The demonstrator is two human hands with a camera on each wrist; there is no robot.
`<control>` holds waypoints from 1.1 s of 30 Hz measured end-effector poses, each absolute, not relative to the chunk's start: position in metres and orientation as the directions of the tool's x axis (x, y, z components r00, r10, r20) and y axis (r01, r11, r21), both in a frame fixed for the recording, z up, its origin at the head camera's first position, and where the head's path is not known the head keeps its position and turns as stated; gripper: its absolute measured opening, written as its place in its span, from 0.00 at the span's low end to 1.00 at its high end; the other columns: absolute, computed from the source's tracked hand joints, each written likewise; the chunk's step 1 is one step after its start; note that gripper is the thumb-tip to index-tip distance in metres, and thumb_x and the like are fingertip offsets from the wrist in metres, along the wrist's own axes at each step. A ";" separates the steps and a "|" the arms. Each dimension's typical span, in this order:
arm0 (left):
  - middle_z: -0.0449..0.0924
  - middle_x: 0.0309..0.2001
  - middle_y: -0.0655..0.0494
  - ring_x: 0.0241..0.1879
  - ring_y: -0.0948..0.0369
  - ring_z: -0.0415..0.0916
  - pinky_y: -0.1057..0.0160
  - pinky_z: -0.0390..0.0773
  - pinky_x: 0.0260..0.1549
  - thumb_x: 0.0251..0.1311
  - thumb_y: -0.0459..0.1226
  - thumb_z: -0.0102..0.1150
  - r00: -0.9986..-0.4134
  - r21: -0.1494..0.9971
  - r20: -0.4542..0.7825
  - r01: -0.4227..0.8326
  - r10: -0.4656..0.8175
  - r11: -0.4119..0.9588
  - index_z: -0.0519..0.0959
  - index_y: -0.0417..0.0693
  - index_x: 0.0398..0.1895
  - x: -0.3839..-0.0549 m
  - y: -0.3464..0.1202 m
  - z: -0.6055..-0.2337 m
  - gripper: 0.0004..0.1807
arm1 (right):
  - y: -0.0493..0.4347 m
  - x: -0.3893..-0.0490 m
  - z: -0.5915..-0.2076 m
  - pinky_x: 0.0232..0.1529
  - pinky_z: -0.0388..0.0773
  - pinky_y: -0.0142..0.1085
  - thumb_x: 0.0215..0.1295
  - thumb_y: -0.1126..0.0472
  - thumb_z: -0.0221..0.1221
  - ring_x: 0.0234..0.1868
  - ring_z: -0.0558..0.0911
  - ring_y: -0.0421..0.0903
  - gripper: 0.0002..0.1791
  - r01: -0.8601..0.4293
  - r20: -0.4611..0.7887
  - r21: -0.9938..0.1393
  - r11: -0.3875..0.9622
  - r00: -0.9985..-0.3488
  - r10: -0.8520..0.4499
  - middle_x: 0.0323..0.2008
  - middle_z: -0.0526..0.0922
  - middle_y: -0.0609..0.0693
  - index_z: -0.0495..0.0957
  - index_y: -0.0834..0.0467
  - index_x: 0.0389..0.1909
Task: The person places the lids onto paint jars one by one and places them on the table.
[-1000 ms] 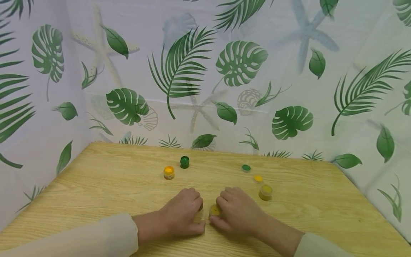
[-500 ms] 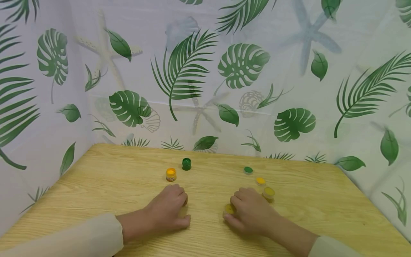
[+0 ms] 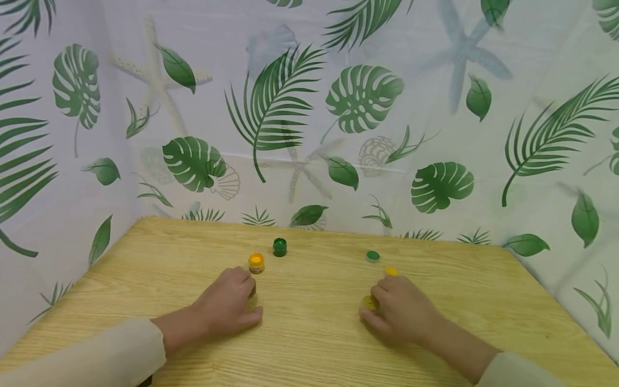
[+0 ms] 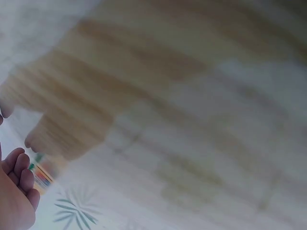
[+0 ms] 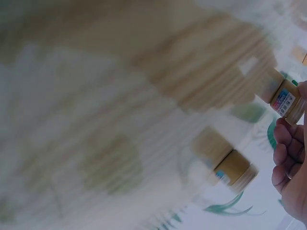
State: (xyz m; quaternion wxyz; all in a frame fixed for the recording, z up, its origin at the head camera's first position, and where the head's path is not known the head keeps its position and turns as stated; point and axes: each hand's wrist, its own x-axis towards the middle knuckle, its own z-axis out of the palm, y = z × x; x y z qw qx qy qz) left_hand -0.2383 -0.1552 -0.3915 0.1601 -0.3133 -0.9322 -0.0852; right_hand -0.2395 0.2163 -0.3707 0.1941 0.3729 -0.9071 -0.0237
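Observation:
My right hand (image 3: 403, 310) grips a small ochre paint jar (image 3: 369, 303) between thumb and fingers, at the tabletop. In the right wrist view, the held ochre jar shows a printed label; a second ochre jar (image 5: 234, 166) stands apart from the fingers and is hidden behind the hand in the head view. My left hand (image 3: 223, 301) lies low over the table's left half, fingers loosely bent, thumb apart, with nothing seen in it. Just beyond it stands an uncovered orange paint jar (image 3: 256, 264), with an uncovered green paint jar (image 3: 279, 247) farther back.
A green lid (image 3: 373, 256) and a yellow lid (image 3: 391, 271) lie beyond my right hand, the yellow one partly covered by the knuckles. The wood-grain table (image 3: 309, 344) ends at a leaf-patterned cloth backdrop (image 3: 300, 177).
The hands, close together a second ago, have moved apart. My right hand has carried the ochre jar rightward and slightly away, covering the second ochre jar. My left hand has drawn leftward.

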 end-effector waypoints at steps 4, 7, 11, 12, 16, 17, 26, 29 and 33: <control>0.69 0.26 0.60 0.29 0.62 0.63 0.60 0.68 0.35 0.53 0.46 0.61 -0.778 0.048 0.338 0.576 0.529 0.816 0.77 0.45 0.27 -0.244 -0.165 -0.392 0.14 | 0.228 -0.246 -0.372 0.30 0.68 0.35 0.59 0.44 0.65 0.24 0.62 0.36 0.19 -0.658 0.359 0.193 0.728 -0.643 -0.677 0.20 0.64 0.38 0.71 0.50 0.20; 0.71 0.27 0.59 0.30 0.61 0.63 0.59 0.69 0.36 0.54 0.47 0.61 -0.808 0.053 0.321 0.536 0.494 0.842 0.78 0.43 0.27 -0.250 -0.170 -0.393 0.15 | 0.237 -0.251 -0.373 0.28 0.64 0.33 0.58 0.44 0.66 0.23 0.60 0.36 0.20 -0.658 0.373 0.184 0.730 -0.640 -0.672 0.19 0.61 0.37 0.68 0.48 0.19; 0.73 0.28 0.56 0.31 0.59 0.65 0.56 0.71 0.38 0.54 0.47 0.61 -0.833 0.062 0.314 0.497 0.455 0.866 0.78 0.42 0.27 -0.259 -0.174 -0.394 0.16 | 0.248 -0.256 -0.375 0.27 0.64 0.31 0.58 0.45 0.66 0.23 0.60 0.35 0.20 -0.646 0.365 0.172 0.743 -0.659 -0.657 0.19 0.61 0.37 0.67 0.48 0.19; 0.73 0.28 0.56 0.30 0.59 0.66 0.56 0.71 0.38 0.54 0.48 0.61 -0.837 0.065 0.312 0.490 0.449 0.869 0.78 0.42 0.27 -0.261 -0.174 -0.394 0.16 | 0.250 -0.257 -0.375 0.27 0.65 0.32 0.58 0.45 0.66 0.23 0.61 0.35 0.20 -0.640 0.362 0.170 0.749 -0.667 -0.652 0.19 0.62 0.38 0.68 0.48 0.19; 0.72 0.27 0.54 0.30 0.57 0.67 0.54 0.72 0.38 0.54 0.48 0.61 -0.846 0.075 0.309 0.477 0.434 0.876 0.77 0.41 0.26 -0.268 -0.175 -0.394 0.17 | 0.259 -0.259 -0.374 0.28 0.68 0.34 0.59 0.45 0.65 0.25 0.65 0.37 0.18 -0.603 0.339 0.146 0.784 -0.714 -0.613 0.20 0.64 0.39 0.70 0.49 0.20; 0.72 0.26 0.54 0.29 0.57 0.67 0.54 0.72 0.38 0.54 0.48 0.60 -0.847 0.075 0.309 0.474 0.432 0.877 0.76 0.41 0.25 -0.269 -0.174 -0.394 0.18 | 0.262 -0.259 -0.374 0.28 0.69 0.35 0.59 0.45 0.65 0.25 0.67 0.38 0.18 -0.596 0.336 0.139 0.791 -0.723 -0.604 0.21 0.66 0.40 0.70 0.50 0.20; 0.67 0.23 0.55 0.29 0.56 0.65 0.52 0.70 0.38 0.55 0.48 0.59 -0.878 0.146 0.304 0.427 0.370 0.892 0.70 0.45 0.20 -0.283 -0.171 -0.395 0.18 | 0.284 -0.267 -0.371 0.33 0.71 0.40 0.62 0.47 0.63 0.29 0.71 0.42 0.18 -0.496 0.269 0.086 0.864 -0.823 -0.500 0.23 0.69 0.43 0.70 0.51 0.21; 0.66 0.23 0.54 0.29 0.55 0.65 0.52 0.69 0.37 0.55 0.49 0.59 -0.904 0.180 0.269 0.385 0.331 0.905 0.69 0.45 0.20 -0.287 -0.169 -0.394 0.19 | 0.293 -0.271 -0.371 0.32 0.69 0.40 0.62 0.47 0.62 0.28 0.68 0.42 0.18 -0.471 0.247 0.073 0.879 -0.845 -0.474 0.23 0.67 0.43 0.70 0.52 0.21; 0.66 0.21 0.54 0.27 0.55 0.64 0.55 0.66 0.33 0.55 0.50 0.60 -0.922 0.199 0.241 0.351 0.302 0.915 0.68 0.45 0.19 -0.293 -0.167 -0.394 0.21 | 0.304 -0.275 -0.371 0.32 0.68 0.40 0.63 0.47 0.61 0.27 0.67 0.42 0.19 -0.435 0.216 0.064 0.898 -0.873 -0.438 0.22 0.66 0.44 0.67 0.51 0.21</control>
